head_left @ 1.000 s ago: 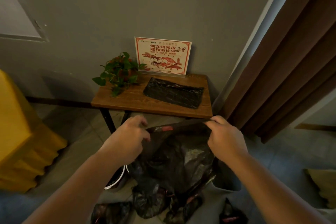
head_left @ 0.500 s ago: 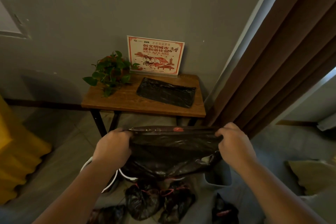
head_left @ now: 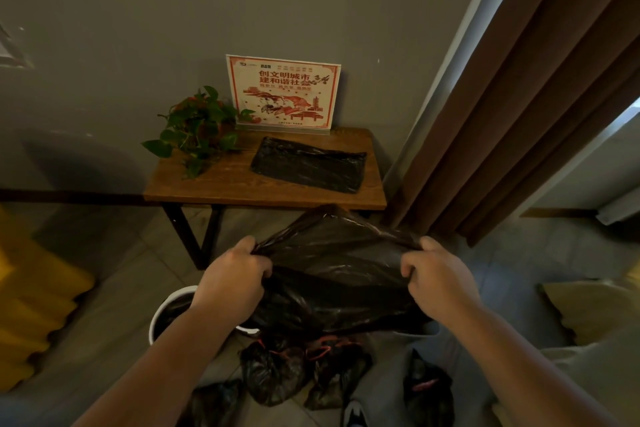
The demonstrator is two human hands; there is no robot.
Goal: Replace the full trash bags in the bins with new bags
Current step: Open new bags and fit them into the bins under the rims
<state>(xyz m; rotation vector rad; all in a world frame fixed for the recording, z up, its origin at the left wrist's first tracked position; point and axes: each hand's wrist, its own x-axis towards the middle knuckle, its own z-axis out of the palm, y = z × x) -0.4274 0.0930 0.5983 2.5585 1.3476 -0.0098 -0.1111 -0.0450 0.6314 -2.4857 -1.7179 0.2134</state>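
I hold a black trash bag point(head_left: 336, 274) spread between both hands, its top edge bulging upward. My left hand point(head_left: 232, 279) grips its left edge and my right hand point(head_left: 438, 282) grips its right edge. Below my left hand stands a round white bin point(head_left: 162, 314), lined with dark plastic. A grey bin rim point(head_left: 419, 333) peeks out under the bag on the right. Several tied full black bags point(head_left: 277, 371) lie on the floor in front of me. A folded stack of black bags point(head_left: 308, 165) rests on the wooden side table point(head_left: 214, 184).
A potted green plant point(head_left: 195, 126) and a red-and-white sign point(head_left: 282, 94) stand at the table's back against the grey wall. Brown curtains point(head_left: 526, 107) hang at the right. A yellow seat point(head_left: 31, 305) is at the left, a cushion point(head_left: 588, 308) at the right.
My hands drew further apart, spreading the bag wide, and its top edge has billowed up. The view shifted, so the white bin shows more under my left hand.
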